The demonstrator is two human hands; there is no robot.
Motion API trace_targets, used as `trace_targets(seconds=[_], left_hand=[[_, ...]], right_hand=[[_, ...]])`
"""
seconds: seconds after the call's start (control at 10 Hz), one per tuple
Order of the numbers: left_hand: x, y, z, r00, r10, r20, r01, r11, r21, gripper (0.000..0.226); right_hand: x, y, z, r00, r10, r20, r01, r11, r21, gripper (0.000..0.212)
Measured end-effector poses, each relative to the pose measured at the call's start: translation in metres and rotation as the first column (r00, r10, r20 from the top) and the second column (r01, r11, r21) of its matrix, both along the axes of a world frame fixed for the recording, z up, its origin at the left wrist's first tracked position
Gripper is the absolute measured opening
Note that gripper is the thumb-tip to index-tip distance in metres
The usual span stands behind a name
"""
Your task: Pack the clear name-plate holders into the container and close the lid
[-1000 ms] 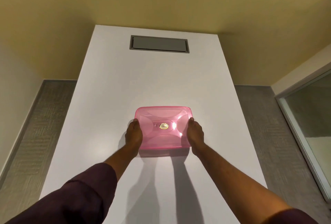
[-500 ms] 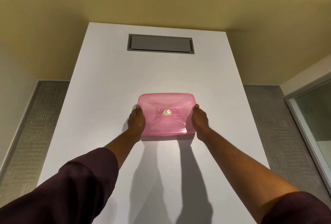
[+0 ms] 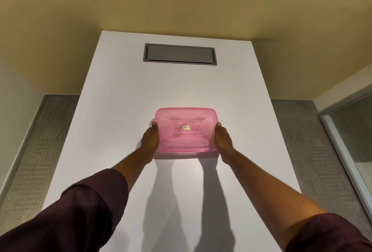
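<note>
A translucent pink container (image 3: 186,131) with its pink lid on rests on the white table (image 3: 120,100), near the middle. A small gold sticker marks the centre of the lid. My left hand (image 3: 150,140) grips the container's left side and my right hand (image 3: 222,140) grips its right side, arms stretched forward. No clear name-plate holders can be made out; whatever is inside is hidden by the tinted lid.
A grey rectangular cable hatch (image 3: 179,55) is set into the table's far end. Grey carpet (image 3: 36,151) lies on both sides of the table, and a glass partition with a pale frame (image 3: 346,143) stands at the right. Yellow walls close the far side.
Both hands have pushed the closed pink container away from me, farther along the table toward the grey hatch. The grip on its two sides is unchanged.
</note>
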State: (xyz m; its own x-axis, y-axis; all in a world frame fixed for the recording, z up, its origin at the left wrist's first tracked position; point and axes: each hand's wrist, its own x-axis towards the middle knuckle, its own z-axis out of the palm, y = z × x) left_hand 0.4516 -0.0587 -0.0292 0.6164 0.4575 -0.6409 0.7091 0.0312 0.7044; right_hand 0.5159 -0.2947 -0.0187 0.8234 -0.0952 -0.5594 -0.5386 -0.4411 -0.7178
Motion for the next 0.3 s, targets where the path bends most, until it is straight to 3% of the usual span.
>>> trace_targets(seconds=[0.3], left_hand=[[-0.046,0.001,0.032,0.987,-0.154,-0.047,0.159,0.977,0.144,0.068]], right_hand=[[-0.021,-0.01,0.036,0.973,0.233,0.0,-0.229,0.956,-0.182,0.072]])
